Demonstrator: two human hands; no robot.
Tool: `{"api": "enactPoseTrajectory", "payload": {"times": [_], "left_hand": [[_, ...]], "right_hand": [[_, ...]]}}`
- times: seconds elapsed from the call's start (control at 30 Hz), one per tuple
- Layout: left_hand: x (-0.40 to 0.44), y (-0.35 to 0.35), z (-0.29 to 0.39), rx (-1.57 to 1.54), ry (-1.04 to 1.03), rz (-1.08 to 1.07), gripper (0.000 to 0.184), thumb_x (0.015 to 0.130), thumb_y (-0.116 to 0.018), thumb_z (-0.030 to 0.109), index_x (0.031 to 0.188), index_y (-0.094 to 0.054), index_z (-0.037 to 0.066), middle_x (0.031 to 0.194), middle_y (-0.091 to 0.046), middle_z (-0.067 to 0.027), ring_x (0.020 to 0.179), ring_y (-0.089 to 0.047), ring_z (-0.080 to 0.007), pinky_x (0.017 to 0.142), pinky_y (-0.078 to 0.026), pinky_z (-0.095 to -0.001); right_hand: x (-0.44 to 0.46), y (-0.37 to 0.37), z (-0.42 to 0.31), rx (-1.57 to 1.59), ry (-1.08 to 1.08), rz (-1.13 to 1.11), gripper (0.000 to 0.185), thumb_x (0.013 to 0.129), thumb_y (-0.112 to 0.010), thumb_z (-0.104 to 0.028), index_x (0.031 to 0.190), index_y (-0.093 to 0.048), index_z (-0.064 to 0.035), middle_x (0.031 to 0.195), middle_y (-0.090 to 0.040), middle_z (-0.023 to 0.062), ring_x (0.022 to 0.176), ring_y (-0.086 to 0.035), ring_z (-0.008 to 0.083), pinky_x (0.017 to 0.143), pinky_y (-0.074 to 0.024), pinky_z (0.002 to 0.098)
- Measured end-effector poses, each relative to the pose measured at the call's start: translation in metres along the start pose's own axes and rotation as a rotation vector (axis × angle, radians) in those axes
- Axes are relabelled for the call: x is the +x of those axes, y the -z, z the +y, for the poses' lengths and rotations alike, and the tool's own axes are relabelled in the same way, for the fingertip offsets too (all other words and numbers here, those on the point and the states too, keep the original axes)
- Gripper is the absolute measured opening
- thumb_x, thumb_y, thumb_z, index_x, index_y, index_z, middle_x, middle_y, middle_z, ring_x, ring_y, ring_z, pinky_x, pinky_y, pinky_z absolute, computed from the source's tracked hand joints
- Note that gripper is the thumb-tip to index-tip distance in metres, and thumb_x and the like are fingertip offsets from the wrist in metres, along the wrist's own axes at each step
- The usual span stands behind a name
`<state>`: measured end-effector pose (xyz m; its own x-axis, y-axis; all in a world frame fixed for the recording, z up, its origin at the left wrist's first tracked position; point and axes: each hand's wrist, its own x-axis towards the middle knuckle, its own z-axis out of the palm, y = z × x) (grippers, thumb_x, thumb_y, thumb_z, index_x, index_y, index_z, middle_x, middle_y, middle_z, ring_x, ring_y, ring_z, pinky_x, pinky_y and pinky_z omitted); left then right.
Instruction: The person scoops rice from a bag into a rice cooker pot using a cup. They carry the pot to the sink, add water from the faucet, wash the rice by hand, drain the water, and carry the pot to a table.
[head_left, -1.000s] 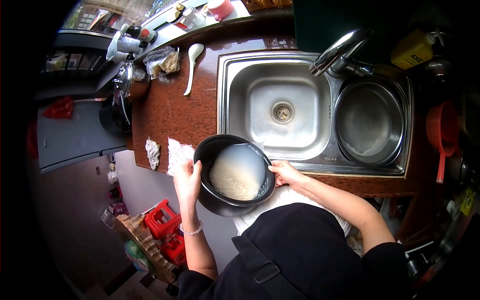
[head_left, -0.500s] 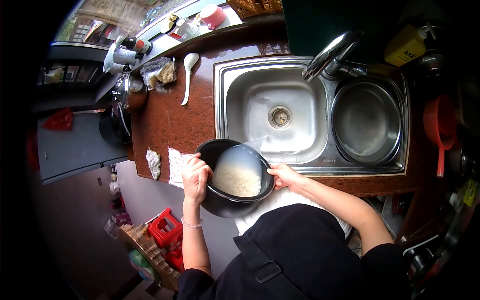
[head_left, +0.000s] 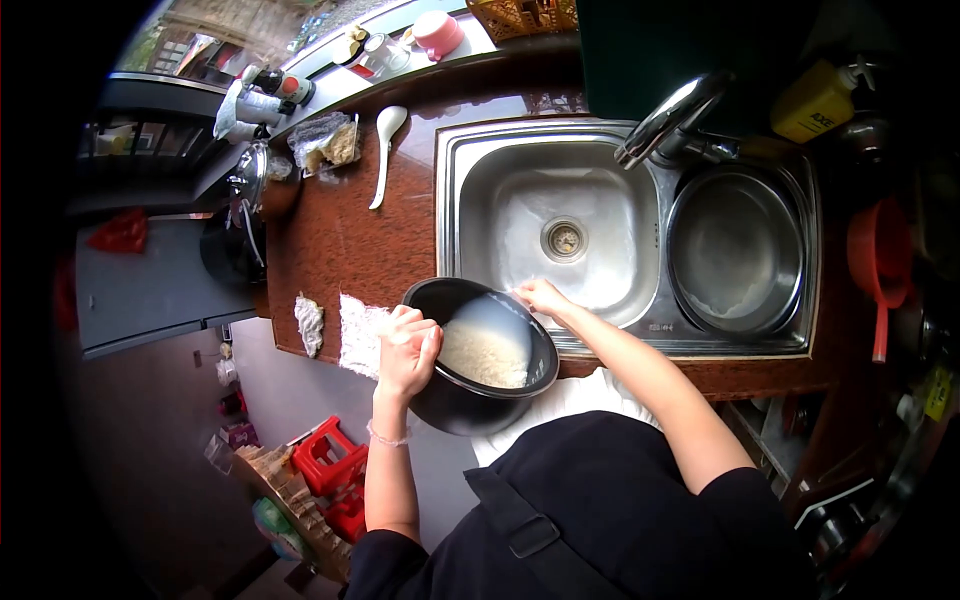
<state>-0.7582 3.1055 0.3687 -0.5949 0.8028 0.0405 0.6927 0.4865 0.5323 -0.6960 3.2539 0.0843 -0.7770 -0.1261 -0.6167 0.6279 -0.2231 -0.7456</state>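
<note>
A black rice cooker pot is tilted toward the sink at the counter's front edge. White rice lies in it under cloudy water, which has gathered at the sink-side rim. My left hand is closed around the pot's left rim. At the rim's upper right, my right hand has its fingers closed on the edge, its fingertips partly hidden. Just beyond the pot is the steel sink basin with its drain.
A faucet rises behind the sink. The right basin holds a large metal bowl. On the counter are a white ladle, a plastic-wrapped package and white cloths. A red dipper is far right.
My right hand has slid along the rim from the right side up toward the sink. The stream of water over the rim no longer shows. My left hand keeps its hold.
</note>
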Motion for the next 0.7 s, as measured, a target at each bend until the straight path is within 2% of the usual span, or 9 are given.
{"api": "enactPoseTrajectory", "payload": {"times": [0.03, 0.13, 0.23, 0.33, 0.43, 0.53, 0.63, 0.7], "left_hand": [[0.001, -0.001, 0.001, -0.002, -0.009, -0.002, 0.028, 0.077, -0.046, 0.009, 0.05, -0.041, 0.005, 0.05, -0.04, -0.0063, 0.053, -0.038, -0.0238, 0.059, -0.034, -0.0342], [0.003, -0.001, 0.002, 0.004, -0.029, -0.023, 0.029, 0.077, -0.047, 0.009, 0.049, -0.039, 0.005, 0.05, -0.04, -0.0067, 0.052, -0.038, -0.0236, 0.058, -0.034, -0.0343], [0.006, 0.0, 0.006, -0.002, -0.035, -0.03, 0.03, 0.077, -0.047, 0.008, 0.049, -0.038, 0.005, 0.05, -0.04, -0.0071, 0.053, -0.038, -0.0237, 0.059, -0.034, -0.0344], [0.007, -0.002, 0.006, 0.003, -0.034, -0.024, 0.029, 0.077, -0.047, 0.008, 0.049, -0.039, 0.004, 0.05, -0.04, -0.0072, 0.053, -0.039, -0.0239, 0.059, -0.034, -0.0346], [0.008, -0.003, 0.003, 0.031, -0.032, -0.034, 0.029, 0.076, -0.048, 0.009, 0.049, -0.04, 0.004, 0.05, -0.041, -0.0073, 0.053, -0.039, -0.024, 0.06, -0.035, -0.0347], [0.011, -0.003, 0.006, 0.026, -0.022, -0.039, 0.028, 0.076, -0.048, 0.009, 0.049, -0.041, 0.004, 0.051, -0.041, -0.0075, 0.054, -0.039, -0.024, 0.061, -0.036, -0.0348], [0.012, -0.005, 0.005, 0.034, -0.021, -0.065, 0.028, 0.076, -0.048, 0.008, 0.049, -0.042, 0.003, 0.051, -0.042, -0.0076, 0.054, -0.04, -0.024, 0.062, -0.036, -0.035], [0.013, -0.006, 0.005, 0.035, -0.032, -0.061, 0.028, 0.076, -0.048, 0.008, 0.049, -0.041, 0.003, 0.051, -0.042, -0.0075, 0.054, -0.04, -0.024, 0.062, -0.036, -0.0349]], "right_hand": [[0.003, -0.003, -0.002, 0.038, 0.034, 0.031, 0.029, 0.087, -0.051, -0.026, 0.078, -0.064, -0.0007, 0.064, -0.058, 0.0036, 0.058, -0.054, 0.0128, 0.054, -0.0448, 0.0288], [0.01, -0.008, -0.009, -0.131, 0.049, 0.077, 0.034, 0.087, -0.051, -0.03, 0.077, -0.064, -0.0002, 0.065, -0.059, 0.0056, 0.059, -0.054, 0.0144, 0.057, -0.0447, 0.0306], [0.013, -0.007, -0.013, -0.212, 0.043, 0.019, 0.04, 0.087, -0.049, -0.033, 0.069, -0.061, -0.0002, 0.062, -0.057, 0.0067, 0.057, -0.053, 0.0154, 0.06, -0.0442, 0.0301], [0.013, -0.007, -0.008, -0.137, 0.222, 0.08, 0.042, 0.088, -0.046, -0.033, 0.061, -0.056, -0.0027, 0.057, -0.054, 0.0071, 0.055, -0.051, 0.015, 0.058, -0.0429, 0.0306], [0.004, -0.009, -0.008, 0.029, 0.271, 0.233, 0.042, 0.089, -0.045, -0.032, 0.06, -0.053, -0.0033, 0.054, -0.052, 0.0064, 0.052, -0.049, 0.0154, 0.056, -0.0418, 0.0311], [-0.004, 0.002, -0.014, -0.11, 0.178, 0.116, 0.036, 0.089, -0.046, -0.029, 0.068, -0.055, -0.0021, 0.06, -0.055, 0.0072, 0.055, -0.052, 0.0165, 0.057, -0.0427, 0.0321], [0.008, 0.007, 0.001, -0.308, 0.158, -0.045, 0.03, 0.089, -0.047, -0.024, 0.075, -0.057, -0.0001, 0.071, -0.058, 0.0036, 0.061, -0.053, 0.0135, 0.059, -0.0439, 0.028], [0.01, -0.002, 0.012, -0.264, 0.343, 0.051, 0.027, 0.088, -0.049, -0.023, 0.081, -0.059, 0.0006, 0.077, -0.061, 0.0055, 0.07, -0.057, 0.0143, 0.067, -0.0458, 0.0281]]}}
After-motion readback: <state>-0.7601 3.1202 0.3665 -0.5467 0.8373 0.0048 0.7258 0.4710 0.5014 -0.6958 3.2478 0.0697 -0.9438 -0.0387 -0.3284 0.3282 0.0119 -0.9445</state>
